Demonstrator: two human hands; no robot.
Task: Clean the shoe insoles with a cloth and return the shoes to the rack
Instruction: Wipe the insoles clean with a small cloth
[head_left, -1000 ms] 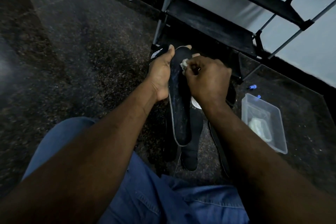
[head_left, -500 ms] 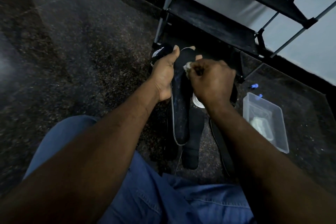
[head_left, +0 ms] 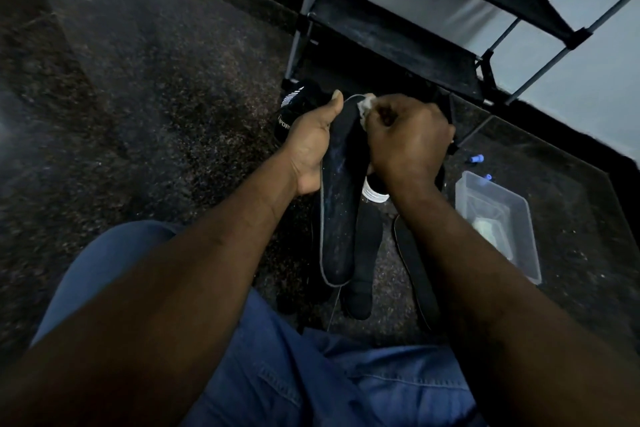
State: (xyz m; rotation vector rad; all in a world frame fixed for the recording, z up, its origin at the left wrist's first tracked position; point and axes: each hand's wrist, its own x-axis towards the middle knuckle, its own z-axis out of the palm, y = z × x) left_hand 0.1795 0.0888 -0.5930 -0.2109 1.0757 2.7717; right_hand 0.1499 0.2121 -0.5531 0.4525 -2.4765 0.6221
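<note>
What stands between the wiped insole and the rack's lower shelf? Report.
Nothing visible blocks it. The left hand holds the insole in front of the rack shelf, the right hand pressing the cloth on its far tip. A black shoe lies left of that path, by the rack leg.

wear: blue denim jeans, stitched seams visible | forearms: bare | L hand, R hand: bare

It looks like a home: a dark speckled floor, and a shoe rack by the wall at the top.
</note>
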